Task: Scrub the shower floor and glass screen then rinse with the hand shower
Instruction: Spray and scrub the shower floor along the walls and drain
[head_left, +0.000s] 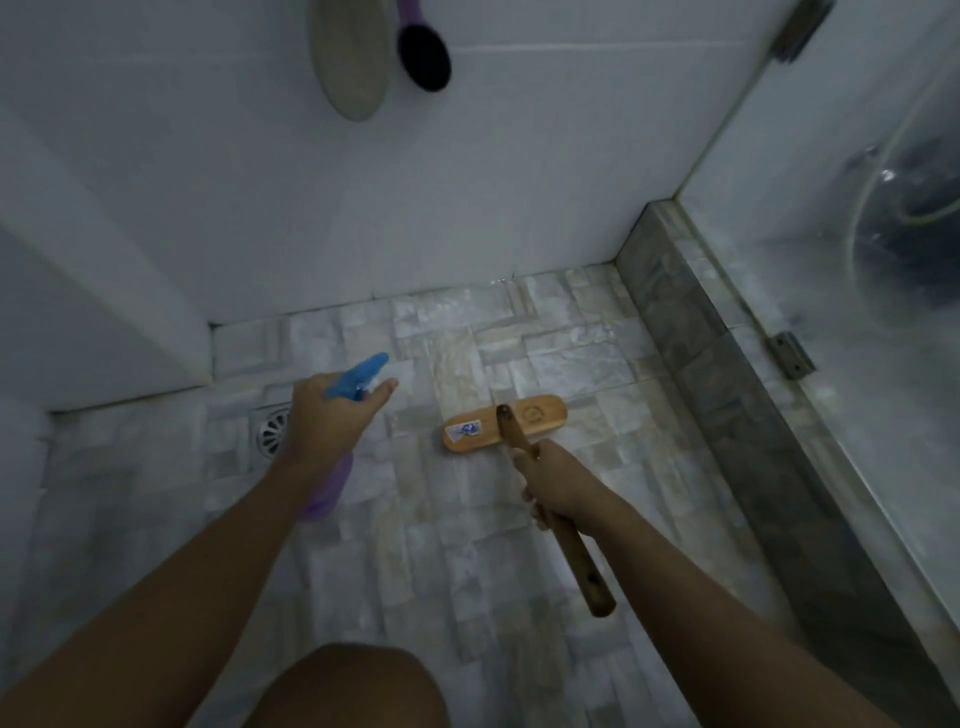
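Note:
My left hand (332, 415) grips a spray bottle (358, 376) with a blue nozzle and a purple body, its nozzle pointing toward the back wall above the tiled shower floor (467, 545). My right hand (558, 486) is closed around the wooden handle of a scrubbing brush (506, 423). The brush's wooden head lies flat on the floor tiles near the back wall. The glass screen (841, 322) stands along the right side on a grey stone kerb.
A round metal floor drain (272, 428) sits at the left, partly behind my left hand. On the white back wall hang a grey oval object (350, 57) and a purple-handled dark brush (423, 52). My knee (348, 686) shows at the bottom.

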